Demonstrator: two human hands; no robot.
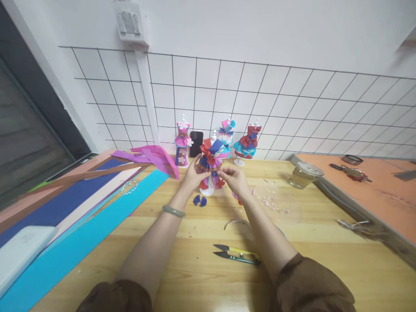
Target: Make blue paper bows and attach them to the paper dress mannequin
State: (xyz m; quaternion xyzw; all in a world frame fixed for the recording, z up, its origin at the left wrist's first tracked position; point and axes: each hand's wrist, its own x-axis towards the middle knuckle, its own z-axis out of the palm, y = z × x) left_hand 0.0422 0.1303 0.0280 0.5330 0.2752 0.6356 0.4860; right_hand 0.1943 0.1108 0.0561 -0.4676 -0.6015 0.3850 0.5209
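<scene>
A small dress-form mannequin [212, 149] stands upright on a round white base [206, 191], in a paper or fabric dress of red, blue and purple. My left hand [194, 175] grips the dress's left side, thumb in front and a finger raised behind. From the right, my right hand [235, 178] pinches the dress edge at waist height, thumb and forefinger pressed together. Whether a small loose piece lies between those fingertips is too small to tell. Just in front of the base lies a dark blue bow [199, 200]. Yellow-and-green thread snips [236, 254] rest nearer to me.
Three other dressed mannequins [182, 145] and a black phone [196, 144] stand along the tiled wall. Coloured strips [126, 201], a beaded ring [129, 187] and a white box [26, 253] lie left. At right are a lidded glass jar [303, 175], scattered beads [271, 203] and an orange surface [383, 195].
</scene>
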